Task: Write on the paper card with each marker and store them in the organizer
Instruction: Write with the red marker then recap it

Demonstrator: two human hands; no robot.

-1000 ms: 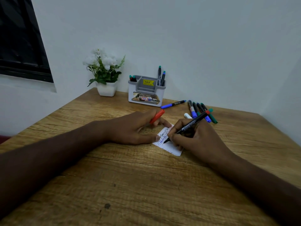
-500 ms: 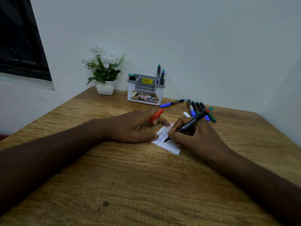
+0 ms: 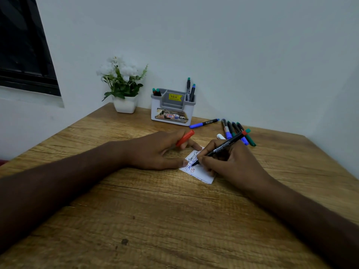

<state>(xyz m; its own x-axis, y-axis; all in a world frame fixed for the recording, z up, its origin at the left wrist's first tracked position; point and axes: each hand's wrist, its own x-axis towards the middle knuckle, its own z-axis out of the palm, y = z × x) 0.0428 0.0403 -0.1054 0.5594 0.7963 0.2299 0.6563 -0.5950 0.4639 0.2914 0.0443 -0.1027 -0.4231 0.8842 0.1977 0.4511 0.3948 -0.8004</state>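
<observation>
Red-ended marker (image 3: 219,149) in right hand (image 3: 231,164), tip on card (image 3: 202,174).

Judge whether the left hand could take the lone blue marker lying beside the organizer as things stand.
Probably not at once: the left hand holds the red cap and steadies the paper card. The path to the blue marker looks unobstructed.

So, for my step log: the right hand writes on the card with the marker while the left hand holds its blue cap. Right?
Not quite: in the head view, the cap in the left hand is red, not blue. The right hand does write on the card with the marker.
</observation>
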